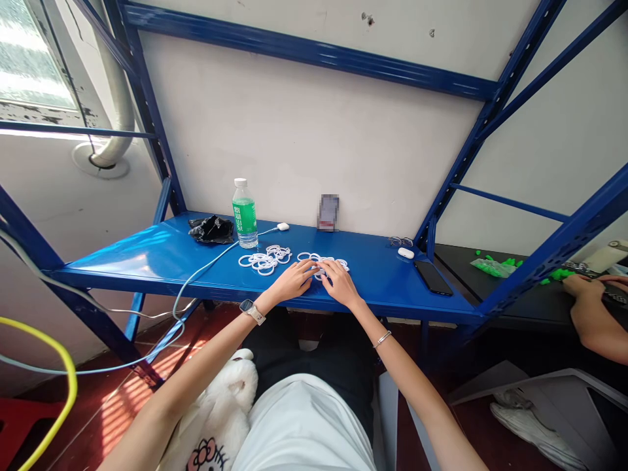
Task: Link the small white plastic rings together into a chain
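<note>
Both my hands rest on a blue metal shelf [147,258] among white plastic rings. My left hand [294,281], with a watch on its wrist, lies with its fingers curled over the rings at the shelf's middle. My right hand [339,282], with a thin bracelet on the wrist, touches the same small cluster of rings [321,261]; its fingers are bent around them. A larger pile of white rings [265,260] lies just left of my hands. What the fingers hold is too small to name.
A green-labelled water bottle [244,216], a black bag [212,229], a white charger with cable [282,226], a propped phone [328,212], an earbud case [405,252] and a dark phone [432,277] lie on the shelf. Another person's hands [586,288] work at the right among green parts [493,265].
</note>
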`<control>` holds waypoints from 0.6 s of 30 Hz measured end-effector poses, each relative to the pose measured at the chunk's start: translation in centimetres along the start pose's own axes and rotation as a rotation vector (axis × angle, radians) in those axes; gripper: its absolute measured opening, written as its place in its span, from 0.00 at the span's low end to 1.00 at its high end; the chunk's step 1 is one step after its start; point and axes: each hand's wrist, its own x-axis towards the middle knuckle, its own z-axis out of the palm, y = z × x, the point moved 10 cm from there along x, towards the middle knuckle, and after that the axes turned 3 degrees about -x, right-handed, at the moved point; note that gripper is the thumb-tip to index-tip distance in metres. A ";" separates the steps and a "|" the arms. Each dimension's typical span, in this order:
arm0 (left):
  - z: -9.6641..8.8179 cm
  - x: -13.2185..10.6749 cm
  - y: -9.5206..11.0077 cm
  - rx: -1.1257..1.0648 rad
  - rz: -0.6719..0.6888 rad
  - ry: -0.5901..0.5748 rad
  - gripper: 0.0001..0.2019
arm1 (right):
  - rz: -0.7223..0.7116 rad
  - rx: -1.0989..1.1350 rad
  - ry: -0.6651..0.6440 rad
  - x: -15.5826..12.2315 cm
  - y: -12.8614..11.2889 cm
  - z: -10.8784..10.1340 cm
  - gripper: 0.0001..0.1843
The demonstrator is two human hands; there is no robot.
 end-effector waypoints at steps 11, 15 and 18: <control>-1.7 0.0 -0.9 -0.041 -0.095 0.140 0.12 | -0.085 0.003 0.003 0.0 -0.8 0.0 0.21; -2.1 0.0 -1.6 -0.035 -0.150 0.187 0.12 | -0.129 -0.015 -0.016 0.0 -1.4 0.1 0.21; -2.2 -0.1 -2.0 -0.027 -0.168 0.207 0.12 | -0.181 -0.054 -0.045 0.0 -2.1 0.5 0.21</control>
